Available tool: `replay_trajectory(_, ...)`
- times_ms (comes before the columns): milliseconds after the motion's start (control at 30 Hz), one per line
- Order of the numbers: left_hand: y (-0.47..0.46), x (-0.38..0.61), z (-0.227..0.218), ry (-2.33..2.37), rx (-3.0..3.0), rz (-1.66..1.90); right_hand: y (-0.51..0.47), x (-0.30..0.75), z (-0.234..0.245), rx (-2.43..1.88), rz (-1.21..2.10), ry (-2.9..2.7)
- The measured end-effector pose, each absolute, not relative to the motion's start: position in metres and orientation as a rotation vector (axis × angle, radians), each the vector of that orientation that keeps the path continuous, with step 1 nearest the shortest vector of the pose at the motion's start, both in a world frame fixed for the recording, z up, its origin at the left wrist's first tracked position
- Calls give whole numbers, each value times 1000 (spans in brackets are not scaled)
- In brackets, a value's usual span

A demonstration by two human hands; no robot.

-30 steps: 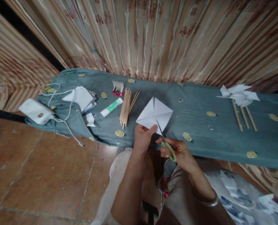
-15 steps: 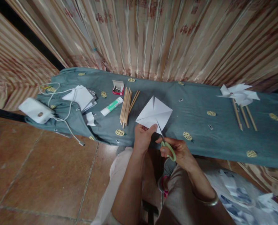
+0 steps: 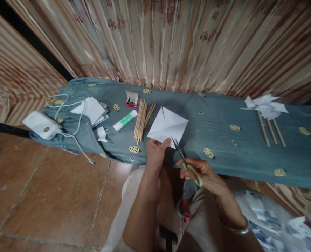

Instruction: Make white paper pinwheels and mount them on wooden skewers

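R hand (image 3: 204, 173), silver bangle (image 3: 241, 229) on its wrist, is curled round lt-green-handled scissors (image 3: 198, 179), fingers & thumb in/at the loops; blades a bit apart, at near corner of white paper square (image 3: 168, 122); L hand (image 3: 155, 152) pinches the sq's near edge, thumb on top, other fingers mostly hidden underneath; sq is above pineapple-print cloth (image 3: 221, 147), w/ a slit at its far corner; bundle of wooden sticks (image 3: 140, 120) just left of it; then glue stick (image 3: 125, 120), w/ stack of cut paper (image 3: 94, 110) further left; small open red box (image 3: 132, 101) w/ metal bits behind glue; paper pinwheels (image 3: 269, 105) on sticks, far right; striped curtain (image 3: 171, 42) at back.
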State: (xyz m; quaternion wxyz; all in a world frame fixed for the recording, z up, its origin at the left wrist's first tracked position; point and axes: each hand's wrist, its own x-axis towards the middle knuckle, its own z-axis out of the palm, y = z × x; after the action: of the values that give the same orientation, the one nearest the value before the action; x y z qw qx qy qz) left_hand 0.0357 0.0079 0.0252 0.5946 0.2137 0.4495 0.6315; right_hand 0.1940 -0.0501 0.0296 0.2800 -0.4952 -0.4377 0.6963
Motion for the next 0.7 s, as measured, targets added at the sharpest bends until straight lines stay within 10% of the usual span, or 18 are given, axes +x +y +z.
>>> replay_trajectory(700, 2, 44, 16, 1131, 624, 1263, -18, 208, 27, -1367, 1104, -884)
